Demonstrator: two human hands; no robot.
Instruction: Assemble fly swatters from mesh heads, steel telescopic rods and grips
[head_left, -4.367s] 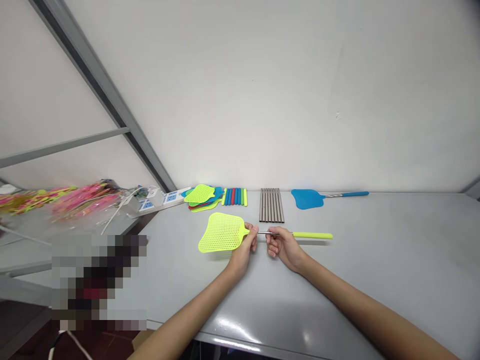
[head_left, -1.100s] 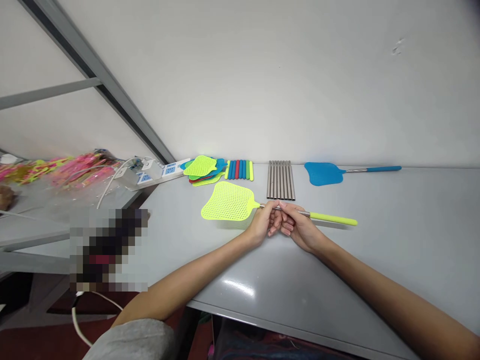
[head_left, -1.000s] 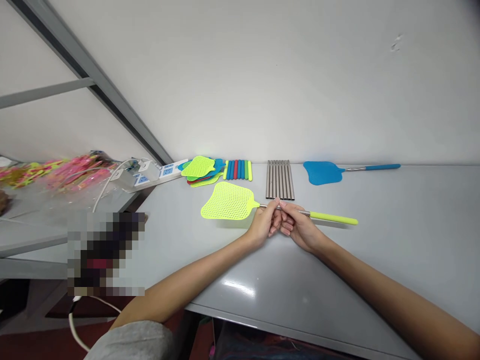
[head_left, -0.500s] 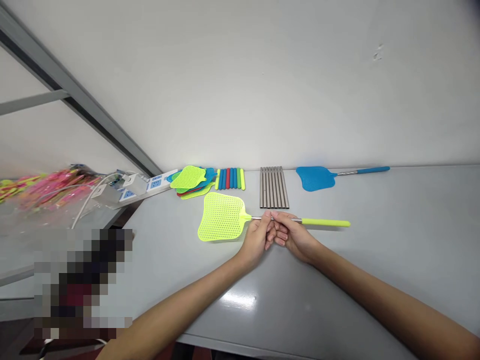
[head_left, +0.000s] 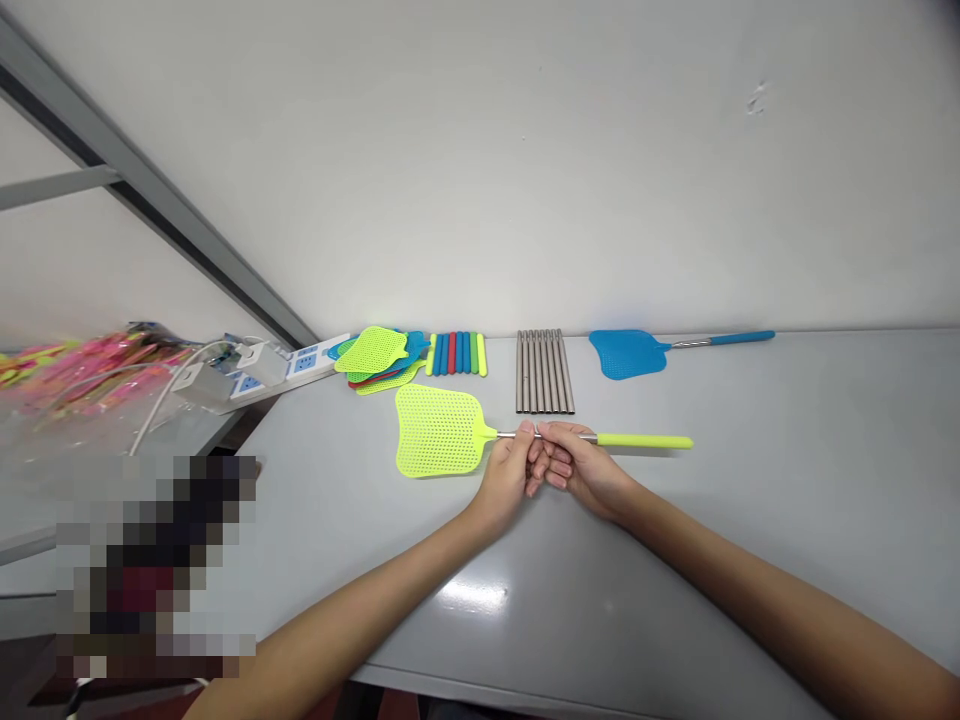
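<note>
A yellow fly swatter (head_left: 441, 432) lies level across both my hands, its perforated head to the left and its yellow grip to the right. My left hand (head_left: 511, 468) pinches the metal rod near the head. Close beside it, my right hand (head_left: 579, 462) pinches the same rod nearer the grip; the fingers of the two hands nearly meet. Just beyond my hands, several metal tubes (head_left: 544, 372) lie side by side. A row of coloured grips (head_left: 457, 354) in yellow, blue, red and green sits left of the tubes.
Coloured swatter heads (head_left: 373, 352) are piled at the back left. A blue fly swatter (head_left: 630, 355) lies along the wall at the right. A power strip (head_left: 304, 365) with plugs stands left, near bagged pink and yellow items (head_left: 97, 380). The grey table (head_left: 810, 460) meets the wall behind.
The whole scene has shifted slightly left and up in view. Both hands keep the same hold on the yellow fly swatter.
</note>
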